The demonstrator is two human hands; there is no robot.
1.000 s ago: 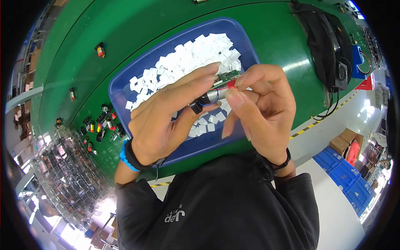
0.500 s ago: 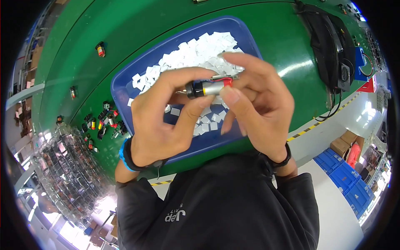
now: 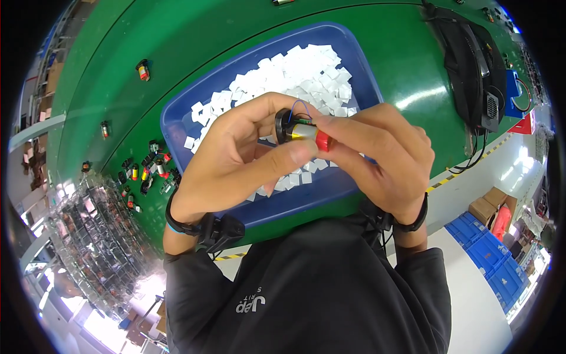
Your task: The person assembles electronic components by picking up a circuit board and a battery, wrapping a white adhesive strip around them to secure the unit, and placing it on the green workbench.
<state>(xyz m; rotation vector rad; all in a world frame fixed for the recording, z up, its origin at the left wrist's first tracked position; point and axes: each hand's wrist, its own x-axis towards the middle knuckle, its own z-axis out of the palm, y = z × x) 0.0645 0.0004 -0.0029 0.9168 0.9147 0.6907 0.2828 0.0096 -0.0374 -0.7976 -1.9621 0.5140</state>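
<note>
Above a blue tub (image 3: 194,98), both my hands hold one small silver cylinder (image 3: 304,131) with a black round cap, a yellow band and a red end. A thin blue wire (image 3: 299,101) loops up from it, and a bit of green circuit board shows along its upper side. My left hand (image 3: 236,159) is closed around the black-cap end, thumb along the body. My right hand (image 3: 383,156) pinches the red end between thumb and fingers. White square pieces (image 3: 277,74) lie heaped in the tub below, partly hidden by my hands.
On the green table (image 3: 407,53), several similar cylinders and black parts (image 3: 144,171) lie left of the tub. Single cylinders (image 3: 142,71) lie farther off. At right are a black bag (image 3: 466,65) with cables and a blue object (image 3: 517,94). Blue crates (image 3: 486,253) stand beyond the table edge.
The cylinder has turned in my hands, and its blue wire now stands up in a loop. My right fingers, spread before, have closed on the red end. Both hands shifted slightly.
</note>
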